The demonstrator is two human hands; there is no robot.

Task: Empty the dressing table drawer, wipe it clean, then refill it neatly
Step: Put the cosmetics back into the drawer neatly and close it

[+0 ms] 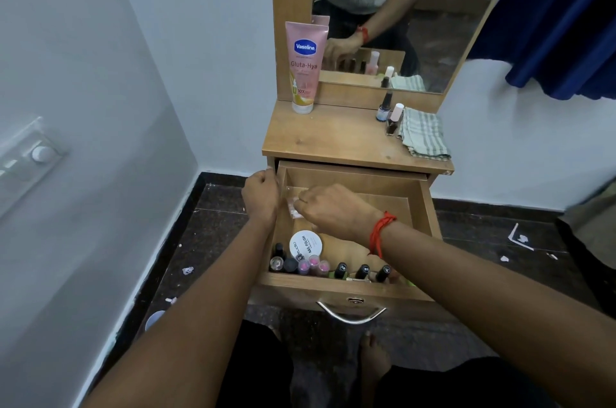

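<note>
The wooden drawer point(418, 207) of the dressing table stands pulled out. My left hand point(261, 196) grips its left wall near the back corner. Inside the drawer, at the back left, my right hand point(328, 207) is closed on a small clear packet with pale pink pieces point(294, 207). Along the drawer's front stand several nail polish bottles point(340, 271) and a round white nail polish remover tub point(305, 244). On the table top point(333, 137) are a pink Vaseline tube point(304, 67), two small bottles point(388, 117) and a folded striped cloth point(421, 137).
A mirror point(400, 24) rises behind the table top. A blue curtain point(566, 17) hangs at the right. The dark floor point(213, 227) holds scattered bits of litter. A wall switch panel point(33, 154) is on the left wall. My bare feet are below the drawer handle point(351, 312).
</note>
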